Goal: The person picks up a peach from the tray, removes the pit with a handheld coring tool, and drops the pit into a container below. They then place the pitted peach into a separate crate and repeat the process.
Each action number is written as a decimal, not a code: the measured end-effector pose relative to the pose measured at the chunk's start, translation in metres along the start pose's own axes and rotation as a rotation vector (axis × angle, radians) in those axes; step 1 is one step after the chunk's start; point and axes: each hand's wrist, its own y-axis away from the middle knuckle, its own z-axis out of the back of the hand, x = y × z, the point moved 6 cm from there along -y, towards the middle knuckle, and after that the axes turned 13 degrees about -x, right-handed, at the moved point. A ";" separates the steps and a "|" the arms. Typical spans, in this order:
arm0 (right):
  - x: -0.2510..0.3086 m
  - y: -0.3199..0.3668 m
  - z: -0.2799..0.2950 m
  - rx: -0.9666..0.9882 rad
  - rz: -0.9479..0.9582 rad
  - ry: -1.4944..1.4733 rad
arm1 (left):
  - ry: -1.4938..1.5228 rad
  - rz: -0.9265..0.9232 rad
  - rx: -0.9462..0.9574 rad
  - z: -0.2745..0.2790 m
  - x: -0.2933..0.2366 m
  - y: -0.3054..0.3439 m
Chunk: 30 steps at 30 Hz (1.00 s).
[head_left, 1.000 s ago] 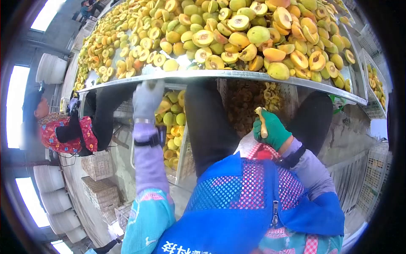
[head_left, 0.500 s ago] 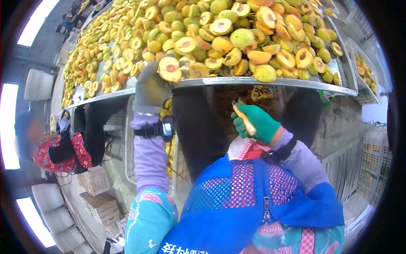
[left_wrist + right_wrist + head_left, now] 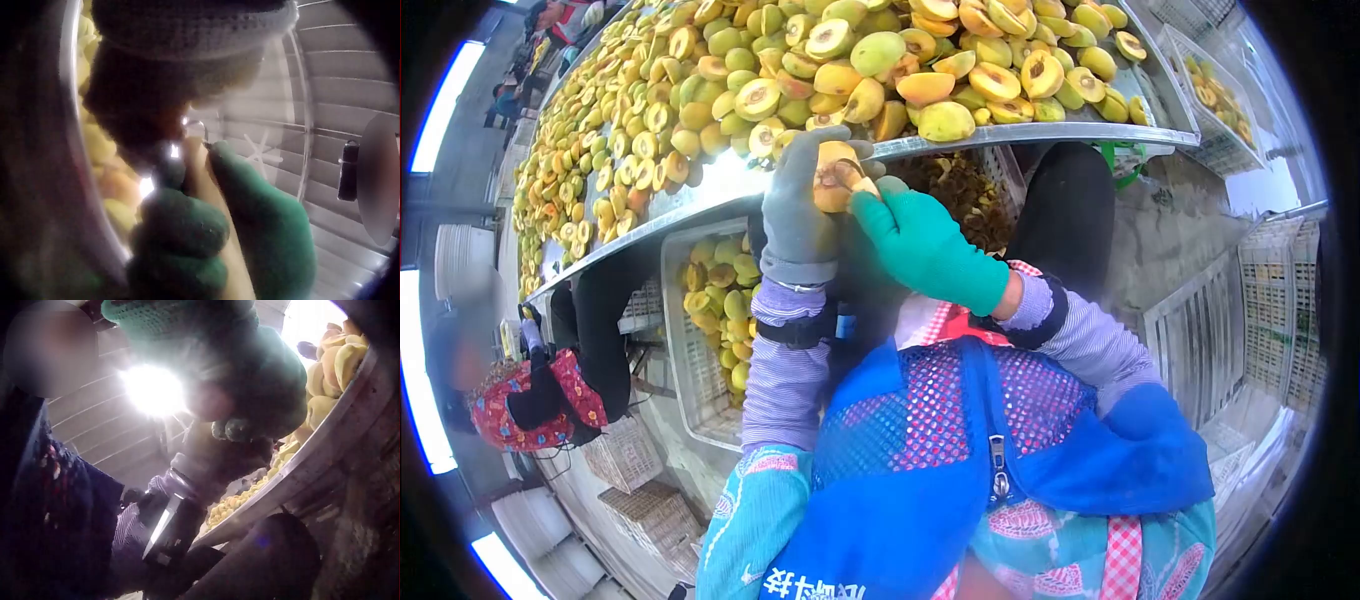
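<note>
In the head view my grey-gloved left hand (image 3: 795,215) holds a halved peach (image 3: 832,170), its reddish-brown middle facing my right hand. My green-gloved right hand (image 3: 935,250) meets it at the table's near edge. It grips a pitting tool by its pale wooden handle (image 3: 219,212), the thumb lying along one side in the left wrist view. A small curved metal loop (image 3: 200,127) at the tool's tip is right at the fruit, which is in shadow there. In the right wrist view the green glove (image 3: 250,375) covers most of the tool.
Peach halves (image 3: 750,90) are heaped on a metal-rimmed table (image 3: 1040,132). Below it stand a crate of peaches (image 3: 722,300) and a container of brown scraps (image 3: 975,195). Another crate (image 3: 1215,100) stands at right. A person in red (image 3: 540,400) sits at left.
My left hand has picked up a peach half at the table edge and brought it rightward. My right hand has risen from near my lap to meet it with the tool.
</note>
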 end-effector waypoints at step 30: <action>0.038 0.032 -0.026 0.814 -1.174 -1.572 | 0.383 0.282 -0.330 0.040 0.028 0.008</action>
